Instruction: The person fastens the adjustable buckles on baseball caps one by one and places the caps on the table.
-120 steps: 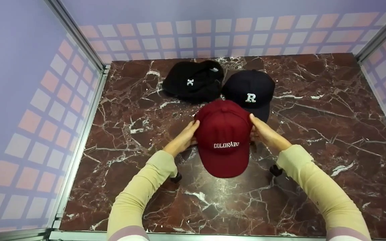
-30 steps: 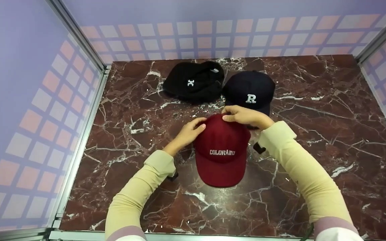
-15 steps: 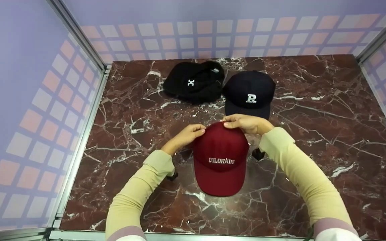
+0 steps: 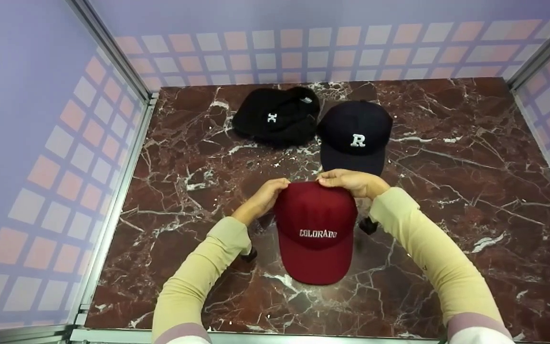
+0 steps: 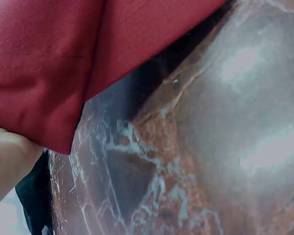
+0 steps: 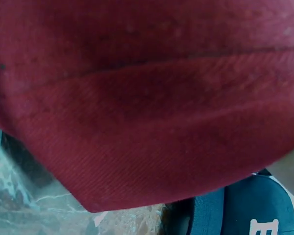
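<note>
A dark red baseball cap [image 4: 317, 215] with white COLORADO lettering is held between both hands, its brim toward the near side. My left hand [image 4: 264, 197] grips the cap's back left edge. At the back, right of the middle, my right hand [image 4: 354, 182] pinches the cap, thumb on top and the other fingers mostly hidden behind it. In the left wrist view, the cap's edge [image 5: 54, 98] stands above the tabletop, with part of the left hand [image 5: 10, 161] against it. Red cloth [image 6: 137, 122] fills most of the right wrist view.
A navy cap [image 4: 355, 129] with a white R lies just behind the right hand. Beside it on the left is a black cap [image 4: 275, 126] with a small white emblem. The brown marbled tabletop [image 4: 184, 258] is enclosed by patterned panels at the left, back and right.
The red cap has moved toward the near side, uncovering the navy cap's brim. My right hand has shifted from the cap's right side to its back; my left hand has moved slightly up its edge.
</note>
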`<state>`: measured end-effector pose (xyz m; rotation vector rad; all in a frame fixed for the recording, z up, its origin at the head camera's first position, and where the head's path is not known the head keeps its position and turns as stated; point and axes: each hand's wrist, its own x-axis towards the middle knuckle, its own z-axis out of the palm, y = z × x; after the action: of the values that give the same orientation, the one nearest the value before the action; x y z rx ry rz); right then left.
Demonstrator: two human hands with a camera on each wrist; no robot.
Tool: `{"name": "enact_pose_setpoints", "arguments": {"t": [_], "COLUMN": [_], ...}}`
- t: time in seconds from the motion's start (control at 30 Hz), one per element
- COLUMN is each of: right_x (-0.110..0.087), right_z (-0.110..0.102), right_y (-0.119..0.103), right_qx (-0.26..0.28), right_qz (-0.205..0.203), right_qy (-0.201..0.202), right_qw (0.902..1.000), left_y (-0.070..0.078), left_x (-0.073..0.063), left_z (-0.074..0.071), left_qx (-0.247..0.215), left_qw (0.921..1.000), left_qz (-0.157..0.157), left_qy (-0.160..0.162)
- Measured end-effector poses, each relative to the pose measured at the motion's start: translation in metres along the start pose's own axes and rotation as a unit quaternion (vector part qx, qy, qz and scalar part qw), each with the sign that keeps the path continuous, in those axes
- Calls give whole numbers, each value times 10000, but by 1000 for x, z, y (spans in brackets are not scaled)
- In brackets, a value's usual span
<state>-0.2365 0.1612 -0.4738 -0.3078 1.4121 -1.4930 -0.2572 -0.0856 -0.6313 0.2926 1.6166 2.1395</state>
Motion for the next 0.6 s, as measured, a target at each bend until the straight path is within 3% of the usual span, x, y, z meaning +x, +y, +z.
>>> {"name": "enact_pose_setpoints", "arguments": {"t": [0.13,0.23,0.3,0.4,0.53,0.6], "right_x": [-3,-6,-9,-15,-24,-28], "right_z": [-3,-6,-8,-14,-24,-29], "right_y": [4,7,10,14,21,26], "right_qx": [20,119,197,170,-34,-82], "right_qz": [79,86,50,-75,-369,-484], "right_qy": [4,57,92,-5,-408,-605], "right_qw": [10000,9999,9998,9998,9985,9970], "left_y": [75,107,115,112,105,103], "left_x": [-39,-53,-56,-56,-58,-59], "left_z": [53,73,76,72,62,57], "left_qx": [321,329,215,111,415,598], "left_qw": [9980,9945,9931,9949,9969,9960], "left_qz": [-340,-765,-950,-825,-582,-633], "left_qy": [422,635,659,576,337,205]}}
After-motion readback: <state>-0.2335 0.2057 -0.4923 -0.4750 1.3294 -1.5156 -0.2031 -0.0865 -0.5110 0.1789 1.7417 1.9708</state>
